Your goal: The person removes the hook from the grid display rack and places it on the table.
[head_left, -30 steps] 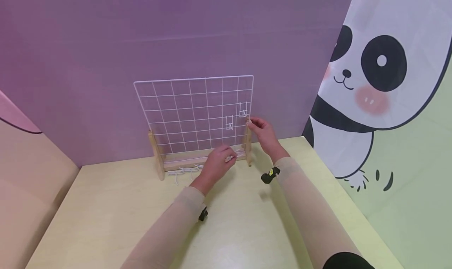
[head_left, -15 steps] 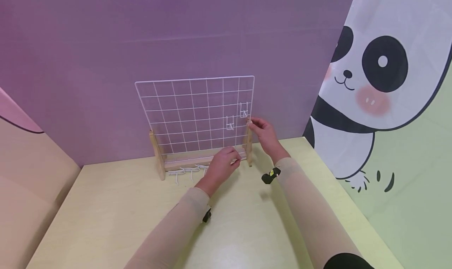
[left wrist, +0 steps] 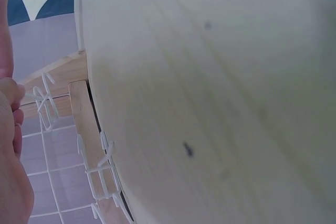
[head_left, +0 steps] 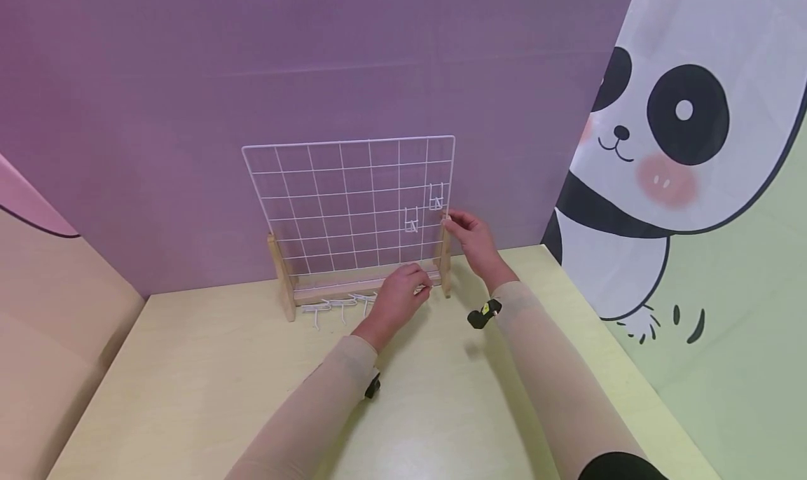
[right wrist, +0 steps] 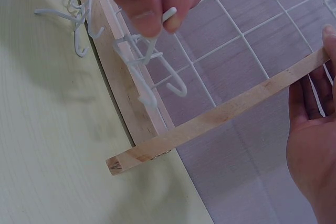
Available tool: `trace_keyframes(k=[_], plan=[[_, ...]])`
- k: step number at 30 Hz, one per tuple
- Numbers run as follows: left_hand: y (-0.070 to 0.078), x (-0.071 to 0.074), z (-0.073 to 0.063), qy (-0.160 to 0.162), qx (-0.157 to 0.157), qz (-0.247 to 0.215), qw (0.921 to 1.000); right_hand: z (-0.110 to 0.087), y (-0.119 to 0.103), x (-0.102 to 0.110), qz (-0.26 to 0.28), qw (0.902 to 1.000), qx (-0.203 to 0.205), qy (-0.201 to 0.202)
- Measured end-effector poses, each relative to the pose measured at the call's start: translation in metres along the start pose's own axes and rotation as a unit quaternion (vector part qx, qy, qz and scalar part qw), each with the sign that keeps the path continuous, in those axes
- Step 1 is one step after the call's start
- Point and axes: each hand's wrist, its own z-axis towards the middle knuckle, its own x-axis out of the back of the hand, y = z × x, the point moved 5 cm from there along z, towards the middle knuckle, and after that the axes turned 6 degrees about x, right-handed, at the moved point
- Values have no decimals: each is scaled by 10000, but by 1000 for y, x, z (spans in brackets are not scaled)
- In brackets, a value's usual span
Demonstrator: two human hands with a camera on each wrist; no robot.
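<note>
A white wire grid panel (head_left: 340, 207) stands upright in a wooden base (head_left: 286, 284). My left hand (head_left: 400, 294) is low in front of its right part and pinches a white wire hook (right wrist: 144, 59) between thumb and finger. The hook's prongs hang down close to the lower rail. At the panel's right edge, my right hand (head_left: 476, 245) grips the wooden upright (right wrist: 226, 111), fingers behind it and thumb in front. Two more hooks hang on the grid, an upper hook (head_left: 436, 198) and a lower hook (head_left: 411, 221).
Several loose white hooks (head_left: 315, 308) lie on the pale table (head_left: 221, 382) along the front of the base. A purple backdrop (head_left: 315, 59) rises close behind the grid. A panda picture (head_left: 687, 115) covers the right wall.
My left hand has shifted slightly to the right with the hook, along the bottom of the grid. The right hand stays on the upright.
</note>
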Motion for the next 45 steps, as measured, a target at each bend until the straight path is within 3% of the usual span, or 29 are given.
trace_keyframes(k=[19, 30, 45], plan=[[-12, -12, 0, -445, 489, 93, 9978, -1, -1, -2, 77, 10000, 43, -32], [-16, -18, 1, -831, 579, 138, 9948, -2, -2, -3, -9, 10000, -44, -46], [-14, -22, -1, -1096, 552, 2, 9924, 0, -1, -1, 25, 10000, -26, -61]])
